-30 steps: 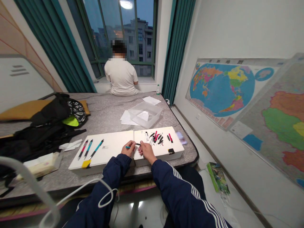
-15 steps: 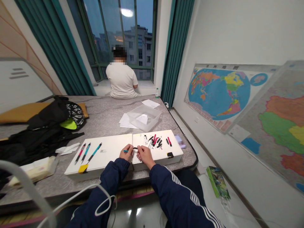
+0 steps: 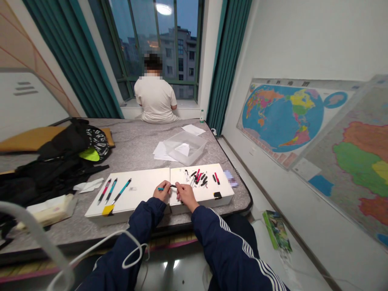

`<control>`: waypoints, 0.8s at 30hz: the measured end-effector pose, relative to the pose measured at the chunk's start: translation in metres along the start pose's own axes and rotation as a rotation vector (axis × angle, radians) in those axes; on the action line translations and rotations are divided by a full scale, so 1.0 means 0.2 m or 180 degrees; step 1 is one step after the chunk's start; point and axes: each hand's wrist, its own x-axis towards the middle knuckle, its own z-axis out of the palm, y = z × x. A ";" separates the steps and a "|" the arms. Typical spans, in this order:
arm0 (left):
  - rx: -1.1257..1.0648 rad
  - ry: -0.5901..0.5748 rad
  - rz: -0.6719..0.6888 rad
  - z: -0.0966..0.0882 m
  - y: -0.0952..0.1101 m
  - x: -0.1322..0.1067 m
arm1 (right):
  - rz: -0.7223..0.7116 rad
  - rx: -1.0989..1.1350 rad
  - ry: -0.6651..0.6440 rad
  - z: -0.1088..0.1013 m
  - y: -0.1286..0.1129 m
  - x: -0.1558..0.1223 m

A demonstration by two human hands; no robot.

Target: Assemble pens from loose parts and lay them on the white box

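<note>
My left hand [image 3: 162,191] is closed around the teal end of a pen [image 3: 173,186] above the seam between two white boxes. My right hand [image 3: 186,194] pinches the dark end of the same pen, so both hands meet on it. Whether the pen's parts are joined is hidden by the fingers. On the left box [image 3: 145,198] lie a red pen [image 3: 104,191], a blue pen [image 3: 111,190] and a teal pen [image 3: 121,190]. Several loose black, red and clear pen parts [image 3: 197,176] are scattered on the right box [image 3: 209,194], just beyond my right hand.
A clear plastic bin [image 3: 194,151] and white papers [image 3: 161,151] lie behind the boxes. Left are a black backpack [image 3: 60,141] and a tissue pack [image 3: 51,210]. A white cable [image 3: 133,238] loops over my left sleeve. A person [image 3: 155,97] sits at the window, back turned.
The camera view has shifted slightly. Both hands stay on the pen, with only a small change in the right hand's fingers.
</note>
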 end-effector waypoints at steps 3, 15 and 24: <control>0.0044 0.0005 0.0012 0.00 0.01 -0.01 | -0.0036 -0.0019 0.0003 0.00 0.00 0.00; 0.0034 0.0089 0.0004 -0.01 -0.01 -0.01 | -0.0225 0.0080 0.0034 -0.01 0.00 -0.01; -0.0049 0.0103 0.0042 -0.01 -0.01 0.00 | -0.0215 0.0093 -0.0030 -0.01 -0.01 -0.01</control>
